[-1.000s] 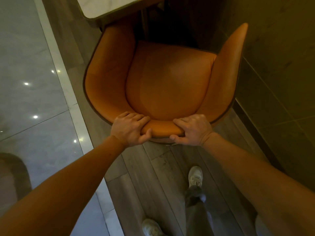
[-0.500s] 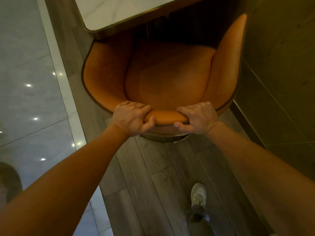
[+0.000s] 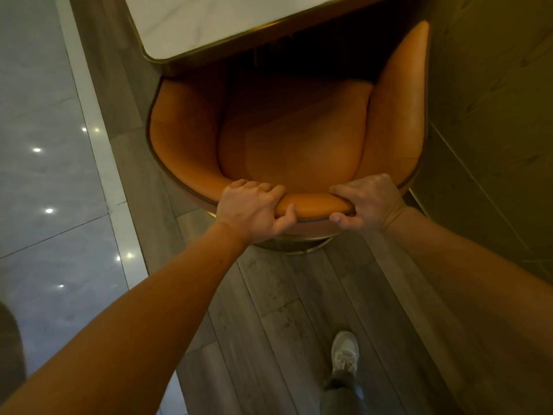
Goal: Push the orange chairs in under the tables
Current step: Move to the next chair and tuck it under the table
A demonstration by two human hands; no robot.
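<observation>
From the head camera, the orange chair [image 3: 293, 139] sits at the white tabletop [image 3: 191, 22], right beside the wall [image 3: 493, 115]. The front of its seat is already under the tabletop edge. Most of the seat shows, so it likely needs more pushing. The left hand [image 3: 250, 209] and right hand [image 3: 368, 202] each have a tight grip clamped on the top of the chair back.

Both bare arms are stretching forward from the near corners, almost straight, and closing in toward the middle. The left hand [image 3: 251, 208] is gripping the top rim of the orange chair [image 3: 314, 203], with its fingers [image 3: 260, 187] curling over the far side and its thumb pressing the near side. The right hand [image 3: 369, 202] is gripping the same rim just to the right, in the same way.
</observation>
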